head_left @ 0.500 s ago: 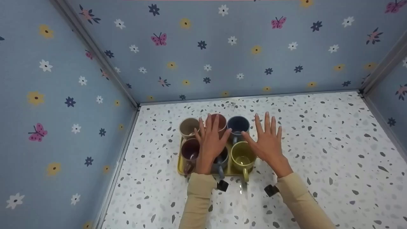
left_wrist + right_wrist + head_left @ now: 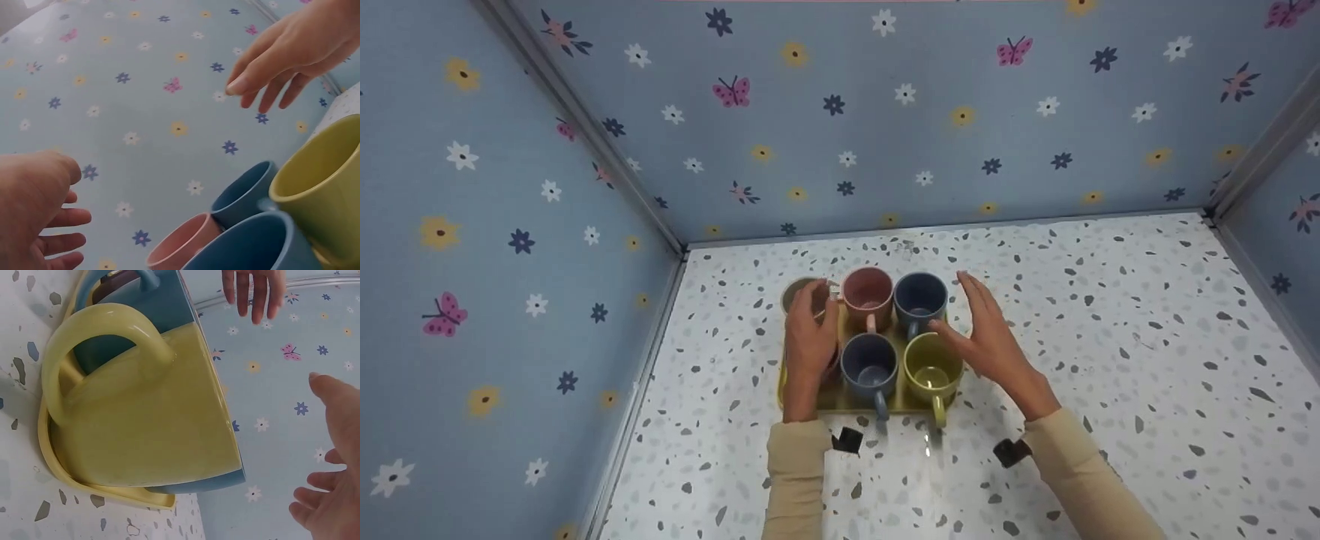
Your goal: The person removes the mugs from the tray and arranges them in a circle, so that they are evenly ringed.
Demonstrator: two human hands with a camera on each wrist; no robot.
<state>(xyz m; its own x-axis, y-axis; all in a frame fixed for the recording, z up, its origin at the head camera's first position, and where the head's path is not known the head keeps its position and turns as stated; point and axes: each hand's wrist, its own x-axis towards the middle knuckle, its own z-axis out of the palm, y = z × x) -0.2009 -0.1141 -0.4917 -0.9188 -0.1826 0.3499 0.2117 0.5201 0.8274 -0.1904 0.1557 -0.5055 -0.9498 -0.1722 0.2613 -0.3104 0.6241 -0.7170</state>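
Note:
Several mugs stand in two rows on a yellow tray [image 2: 829, 405]. My left hand [image 2: 810, 341] hovers over the left column, fingers loosely bent and holding nothing. It covers most of the beige mug [image 2: 790, 294] and nearly all of a maroon mug behind it. My right hand [image 2: 996, 352] is held at the right side of the tray, thumb apart from the fingers, nothing in it. Nearest to it are the yellow-green mug [image 2: 146, 410] and the dark blue mug [image 2: 921, 292]. Between the hands sit a pink mug [image 2: 867, 289] and a grey-blue mug [image 2: 870, 364].
The tray rests on a white speckled tabletop [image 2: 1110, 337]. Blue panels [image 2: 840, 127] with flowers and butterflies enclose it at the back and both sides. Mug handles [image 2: 939, 411] jut over the tray's front edge.
My left hand has shifted left, from above the middle mugs to the left column, uncovering the pink and grey-blue mugs. Spread fingers on both hands have drawn closer together. The mugs have not moved.

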